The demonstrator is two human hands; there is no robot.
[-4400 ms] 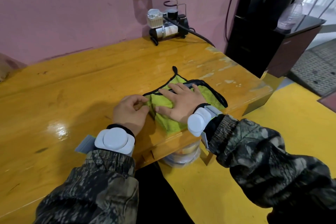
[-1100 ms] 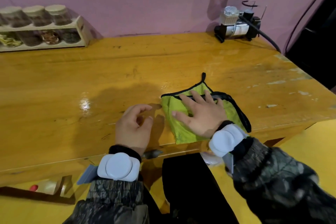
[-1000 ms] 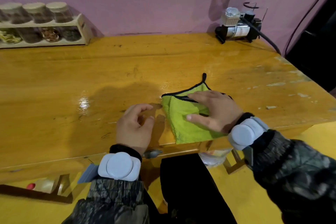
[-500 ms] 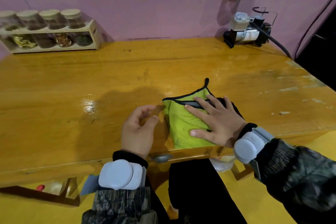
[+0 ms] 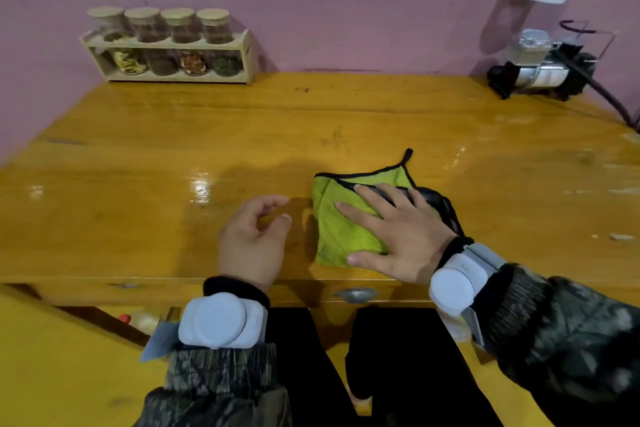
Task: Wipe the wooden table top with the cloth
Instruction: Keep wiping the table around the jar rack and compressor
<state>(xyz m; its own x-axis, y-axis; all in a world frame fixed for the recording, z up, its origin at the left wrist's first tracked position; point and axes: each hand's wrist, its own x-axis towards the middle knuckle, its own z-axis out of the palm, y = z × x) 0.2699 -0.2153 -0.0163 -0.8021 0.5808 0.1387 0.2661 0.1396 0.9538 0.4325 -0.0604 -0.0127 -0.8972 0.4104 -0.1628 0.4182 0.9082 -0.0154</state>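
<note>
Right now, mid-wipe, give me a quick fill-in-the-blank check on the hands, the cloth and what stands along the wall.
1. The right hand lies flat on the ____ cloth.
2. The left hand rests on the wooden table top beside the cloth, holding ____.
3. The spice rack at the wall carries ____ jars.
4. The air compressor sits at the table's far ____ corner.

Missing words: green; nothing; four; right

My right hand (image 5: pixel 398 239) lies flat on the cloth (image 5: pixel 341 229); my left hand (image 5: pixel 251 241) rests beside it on the surface (image 5: pixel 138 191); the jar rack (image 5: pixel 169 48) stands far behind.
</note>
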